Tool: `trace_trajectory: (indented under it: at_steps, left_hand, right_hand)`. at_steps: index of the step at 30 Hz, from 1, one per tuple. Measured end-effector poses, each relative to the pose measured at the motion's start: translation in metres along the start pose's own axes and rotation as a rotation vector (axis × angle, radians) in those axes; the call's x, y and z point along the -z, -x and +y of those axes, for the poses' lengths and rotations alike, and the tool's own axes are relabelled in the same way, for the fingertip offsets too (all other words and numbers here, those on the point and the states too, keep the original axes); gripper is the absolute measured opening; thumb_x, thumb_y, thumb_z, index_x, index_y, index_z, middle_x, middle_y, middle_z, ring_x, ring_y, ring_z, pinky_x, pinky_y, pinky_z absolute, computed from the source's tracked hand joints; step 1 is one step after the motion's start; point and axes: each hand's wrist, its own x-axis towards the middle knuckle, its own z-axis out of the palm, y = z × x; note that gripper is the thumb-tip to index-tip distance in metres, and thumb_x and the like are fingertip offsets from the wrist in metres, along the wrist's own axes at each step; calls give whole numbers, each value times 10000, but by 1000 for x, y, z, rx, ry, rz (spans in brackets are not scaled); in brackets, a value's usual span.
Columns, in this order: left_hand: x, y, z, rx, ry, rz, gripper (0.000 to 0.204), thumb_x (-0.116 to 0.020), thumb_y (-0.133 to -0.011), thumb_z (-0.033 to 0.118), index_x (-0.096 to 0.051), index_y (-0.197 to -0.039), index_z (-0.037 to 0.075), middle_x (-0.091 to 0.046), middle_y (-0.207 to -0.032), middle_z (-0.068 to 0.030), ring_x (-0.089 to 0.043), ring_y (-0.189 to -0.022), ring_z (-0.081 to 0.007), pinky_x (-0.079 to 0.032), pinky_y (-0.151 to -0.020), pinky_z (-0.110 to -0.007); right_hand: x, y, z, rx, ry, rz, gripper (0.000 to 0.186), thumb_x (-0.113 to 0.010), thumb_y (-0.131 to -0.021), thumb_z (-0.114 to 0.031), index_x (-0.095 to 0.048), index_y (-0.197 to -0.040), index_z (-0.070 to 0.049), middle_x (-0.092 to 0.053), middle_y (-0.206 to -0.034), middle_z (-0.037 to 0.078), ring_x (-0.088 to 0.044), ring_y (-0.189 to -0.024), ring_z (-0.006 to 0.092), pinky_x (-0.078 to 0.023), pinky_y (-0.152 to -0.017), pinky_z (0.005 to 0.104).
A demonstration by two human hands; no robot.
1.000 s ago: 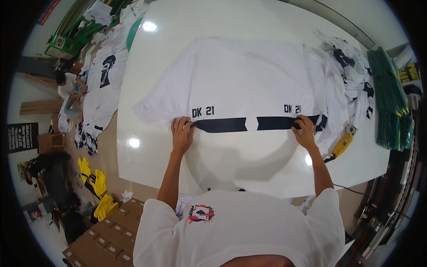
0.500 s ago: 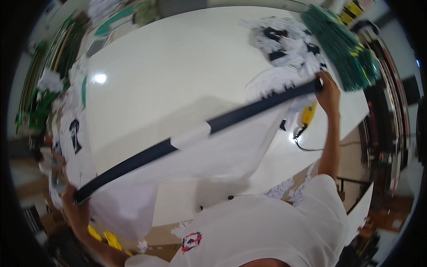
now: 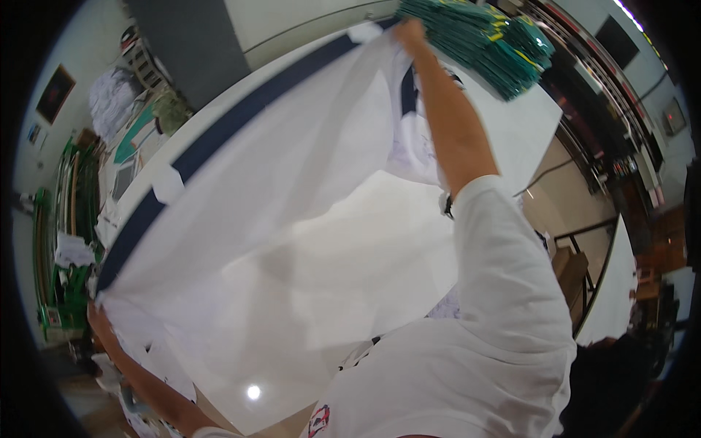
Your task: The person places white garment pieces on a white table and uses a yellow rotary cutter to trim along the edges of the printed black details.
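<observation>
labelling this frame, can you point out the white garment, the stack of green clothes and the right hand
white garment [image 3: 292, 197], head view, on the spread white cloth
stack of green clothes [image 3: 489, 44], head view, mid stack
right hand [image 3: 410, 33], head view, back of hand

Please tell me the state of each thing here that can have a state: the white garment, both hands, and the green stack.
White garment: lifted off the table, stretched wide between both hands.
Right hand: shut on the navy hem.
Left hand: grips the other end, mostly hidden.
Green stack: piled on the table.
</observation>
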Motion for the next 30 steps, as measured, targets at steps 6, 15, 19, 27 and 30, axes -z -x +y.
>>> trace_trajectory:
  at_steps: [6, 15, 19, 27, 30]
  left_hand:
    - [132, -27, 21, 31, -410, 417, 537, -644, -991, 308, -636, -1349, -92, -659, -1358, -296, -659, -1233, -427, -500, -1083, -432]
    - [78, 205, 148, -253, -89, 388, 574, -580, -737, -119, -659, -1280, 54, -670, -1221, -195, -624, -1167, -408, -474, -1020, -457]
    - [27, 279, 182, -134, 6, 158, 388, -639, -816, -94, -695, -1173, 49, -665, -1076, -154, -626, -1020, -383, -484, -887, -447]
    - [-41, 392, 222, -97, 181, -466, 283, -789, -829, 129, -703, -1097, 104, -657, -972, -75, -645, -871, -279, -489, -793, -410]
    - [-43, 418, 229, 110, 208, -677, 302, -802, -880, 262, -733, -1129, 105, -671, -952, -75, -665, -871, -262, -521, -787, -406]
  right_hand:
    - [146, -161, -69, 770, 1039, 681, 334, -613, -1059, -330, -777, -967, -54, -776, -831, 62, -706, -646, 184, -513, -578, 361]
    - [197, -107, 128, 652, 269, 154, 492, -594, -989, -240, -615, -1416, 5, -740, -1150, 251, -718, -1046, 402, -546, -931, 464]
    - [133, -43, 195, 587, 318, -164, 470, -528, -925, -125, -660, -1355, 13, -713, -1186, 319, -685, -1174, 438, -511, -1042, 471]
    - [53, 52, 268, 306, 571, -639, 526, -510, -916, -90, -602, -1430, -22, -636, -1370, 299, -598, -1303, 441, -464, -1125, 473]
    - [32, 95, 260, 351, 676, -716, 611, -567, -889, -84, -508, -1486, 30, -640, -1326, 335, -609, -1270, 469, -483, -1093, 481]
